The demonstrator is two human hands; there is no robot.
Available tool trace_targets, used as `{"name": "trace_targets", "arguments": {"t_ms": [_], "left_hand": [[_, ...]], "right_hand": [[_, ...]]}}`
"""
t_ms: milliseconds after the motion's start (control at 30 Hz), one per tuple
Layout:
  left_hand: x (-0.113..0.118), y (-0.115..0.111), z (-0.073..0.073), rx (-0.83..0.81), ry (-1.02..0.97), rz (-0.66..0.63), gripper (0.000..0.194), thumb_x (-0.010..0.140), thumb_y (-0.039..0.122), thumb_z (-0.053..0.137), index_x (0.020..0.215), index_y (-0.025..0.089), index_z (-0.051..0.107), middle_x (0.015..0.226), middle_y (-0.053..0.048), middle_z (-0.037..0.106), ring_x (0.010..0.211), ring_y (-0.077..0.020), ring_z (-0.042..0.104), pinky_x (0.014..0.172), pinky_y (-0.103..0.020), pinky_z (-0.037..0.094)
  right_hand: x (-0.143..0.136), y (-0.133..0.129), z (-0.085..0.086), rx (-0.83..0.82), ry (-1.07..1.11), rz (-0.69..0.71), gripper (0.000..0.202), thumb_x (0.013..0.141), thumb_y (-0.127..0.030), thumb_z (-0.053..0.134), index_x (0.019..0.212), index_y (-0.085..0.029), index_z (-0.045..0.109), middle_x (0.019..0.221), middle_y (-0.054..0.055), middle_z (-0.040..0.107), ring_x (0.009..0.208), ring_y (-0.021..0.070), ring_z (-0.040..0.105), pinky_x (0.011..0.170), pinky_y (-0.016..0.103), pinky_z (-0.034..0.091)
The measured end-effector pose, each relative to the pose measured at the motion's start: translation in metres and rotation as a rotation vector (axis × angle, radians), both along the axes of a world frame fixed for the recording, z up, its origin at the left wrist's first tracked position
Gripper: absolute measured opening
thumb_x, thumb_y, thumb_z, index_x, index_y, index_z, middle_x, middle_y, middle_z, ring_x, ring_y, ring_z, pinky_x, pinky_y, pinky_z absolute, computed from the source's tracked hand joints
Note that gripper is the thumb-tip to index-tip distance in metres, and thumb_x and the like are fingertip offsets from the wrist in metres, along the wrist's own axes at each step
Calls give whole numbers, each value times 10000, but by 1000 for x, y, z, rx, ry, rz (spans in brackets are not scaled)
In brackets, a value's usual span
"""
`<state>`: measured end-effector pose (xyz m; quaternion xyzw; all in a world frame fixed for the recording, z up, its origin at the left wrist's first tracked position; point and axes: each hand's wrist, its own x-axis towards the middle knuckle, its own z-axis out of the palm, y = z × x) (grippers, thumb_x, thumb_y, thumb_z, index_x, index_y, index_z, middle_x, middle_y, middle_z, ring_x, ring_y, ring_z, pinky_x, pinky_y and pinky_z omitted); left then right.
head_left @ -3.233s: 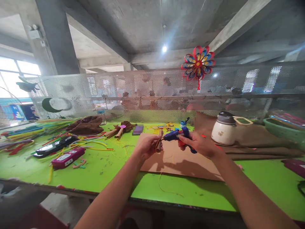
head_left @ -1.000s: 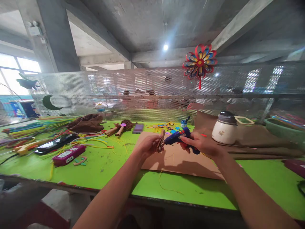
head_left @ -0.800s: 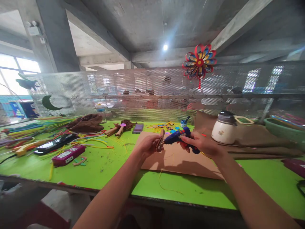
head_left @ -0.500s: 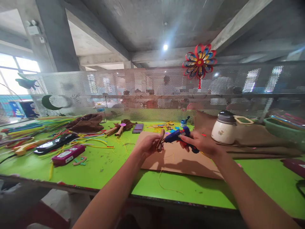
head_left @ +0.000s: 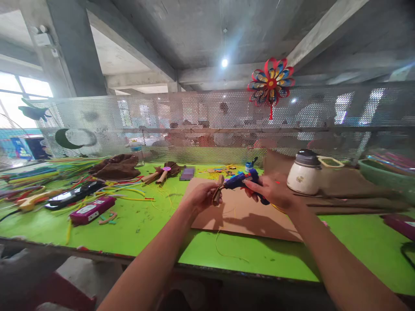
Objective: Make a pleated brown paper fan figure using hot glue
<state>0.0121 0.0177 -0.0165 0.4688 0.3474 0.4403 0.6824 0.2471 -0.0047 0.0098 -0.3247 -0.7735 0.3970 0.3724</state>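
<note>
My left hand [head_left: 203,196] is closed on a small folded piece of brown paper [head_left: 217,195], held up over a brown cardboard sheet [head_left: 207,220]. In my right hand [head_left: 270,190] is a dark blue glue gun [head_left: 241,180], its handle wrapped by the fingers. The gun points left, and its nozzle meets or nearly meets the brown paper piece; whether they touch I cannot tell. A thin yellow strand [head_left: 223,252] lies on the green table below the cardboard. Farther back left rest brown paper pieces [head_left: 158,175] with a purple round sticker [head_left: 167,169].
Left on the green table [head_left: 136,235] are a purple-red box-shaped device [head_left: 92,210], a black device [head_left: 75,194] and coloured pipe-like strips. Brown cloth [head_left: 350,190] and a cream, dark-lidded container [head_left: 304,172] stand right. Behind runs a perforated metal screen [head_left: 194,112].
The glue gun has tipped slightly, its rear end higher and a bit right, and my right hand has shifted with it. My left hand keeps the brown paper almost in place.
</note>
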Motion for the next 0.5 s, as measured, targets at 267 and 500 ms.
{"name": "trace_targets", "arguments": {"t_ms": [267,500], "left_hand": [[1,-2,2,4,18,-22,166,784,234,524,695,101,568,555,-61,613,452,-133,579,456,-232,429],[2,-3,2,18,14,-42,181,792,225,503,670,103,559,551,-56,610,447,-139,584,450,-234,417]], "right_hand": [[1,3,0,14,7,-26,401,837,-490,487,661,-134,540,631,29,525,521,90,457,473,232,339],[4,7,-3,25,9,-40,414,836,-506,482,680,-129,550,647,33,539,525,89,463,473,232,345]]}}
